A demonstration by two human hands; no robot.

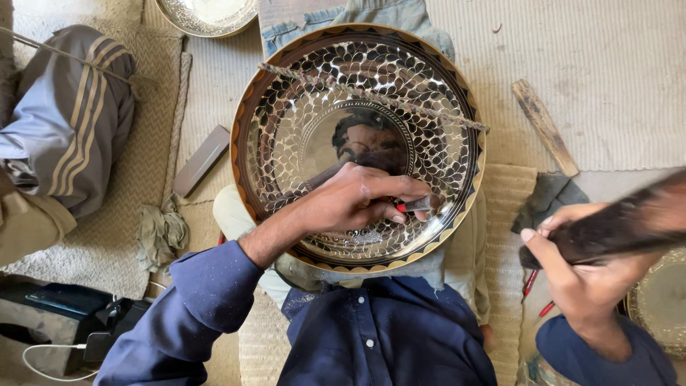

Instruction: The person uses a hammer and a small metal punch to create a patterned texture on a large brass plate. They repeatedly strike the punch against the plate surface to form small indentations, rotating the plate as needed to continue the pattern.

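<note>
Gold-rimmed silver tray (pixel 286 129), scale-patterned

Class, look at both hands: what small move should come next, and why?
Probably bring the right hand and its dark mallet down on the chisel. The left hand holds the chisel tip against the engraved plate, and the mallet is raised, blurred.

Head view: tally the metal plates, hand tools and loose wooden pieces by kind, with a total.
Metal plates: 3 (large engraved plate, plate at top, plate edge at right)
Hand tools: 2 (chisel in left hand, dark mallet in right hand)
Wooden pieces: 2 (stick, dark block)
Total: 7
</note>
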